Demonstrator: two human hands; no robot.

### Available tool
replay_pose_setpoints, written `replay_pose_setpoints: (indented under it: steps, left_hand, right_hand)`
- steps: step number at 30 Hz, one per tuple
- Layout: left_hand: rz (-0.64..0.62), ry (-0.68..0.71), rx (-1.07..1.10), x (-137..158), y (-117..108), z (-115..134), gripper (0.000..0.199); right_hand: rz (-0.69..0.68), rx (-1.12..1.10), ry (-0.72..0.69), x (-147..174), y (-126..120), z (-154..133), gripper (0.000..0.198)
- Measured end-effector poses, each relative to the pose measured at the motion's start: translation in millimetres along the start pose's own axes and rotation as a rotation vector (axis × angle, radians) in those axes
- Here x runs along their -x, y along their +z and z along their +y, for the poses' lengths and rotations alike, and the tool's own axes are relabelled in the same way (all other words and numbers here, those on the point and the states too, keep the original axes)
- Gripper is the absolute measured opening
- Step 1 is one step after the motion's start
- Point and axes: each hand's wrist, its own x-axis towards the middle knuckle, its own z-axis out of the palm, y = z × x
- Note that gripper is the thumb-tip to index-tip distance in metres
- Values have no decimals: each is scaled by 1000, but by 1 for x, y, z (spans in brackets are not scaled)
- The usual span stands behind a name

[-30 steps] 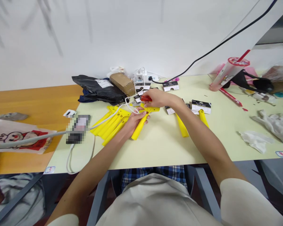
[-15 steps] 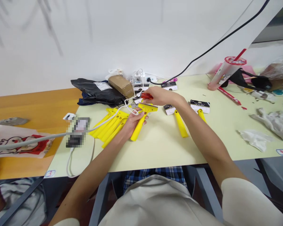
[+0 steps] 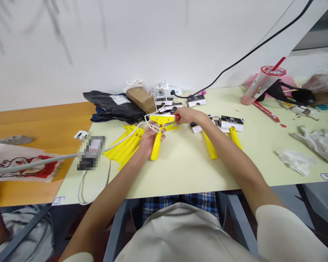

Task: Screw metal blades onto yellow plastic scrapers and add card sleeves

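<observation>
A yellow scraper (image 3: 156, 147) stands tilted in my left hand (image 3: 148, 140), its wide head up and its fingers wrapped round the neck. My right hand (image 3: 187, 115) is closed on a screwdriver with a red handle (image 3: 177, 117). The screwdriver's shaft points left, toward the neck of the scraper; whether the tip touches is too small to tell. Just behind, a flat yellow piece (image 3: 172, 127) lies on the table with tiny bits beside it. Several more yellow scrapers (image 3: 123, 147) lie heaped left of my left hand.
Two yellow handles (image 3: 210, 145) lie near my right forearm by black-and-white cards (image 3: 231, 123). A white cable (image 3: 123, 140) crosses in front of the heap. At the back are a black bag (image 3: 114, 109), a brown box (image 3: 140, 99) and a power strip (image 3: 166, 89). A cup (image 3: 262, 85) stands right.
The screwdriver has gone from above the scraper's head to its right side, now pointing left. My left hand has turned the scraper more upright, and the flat yellow piece behind it shows.
</observation>
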Motion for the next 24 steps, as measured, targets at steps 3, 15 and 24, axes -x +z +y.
replay_pose_setpoints:
  steps: [3,15,24]
  left_hand:
    - [11,-7,-1,1,2,0,49]
    - [-17,-10,-22,-3,-2,-1,46]
    - [-7,-14,-21,-3,-2,-1,47]
  right_hand:
    - [0,-7,-43,-9,10,-1,19]
    - [-25,49,-32,-7,5,2,19]
    - [-28,4,-32,-4,2,10,15]
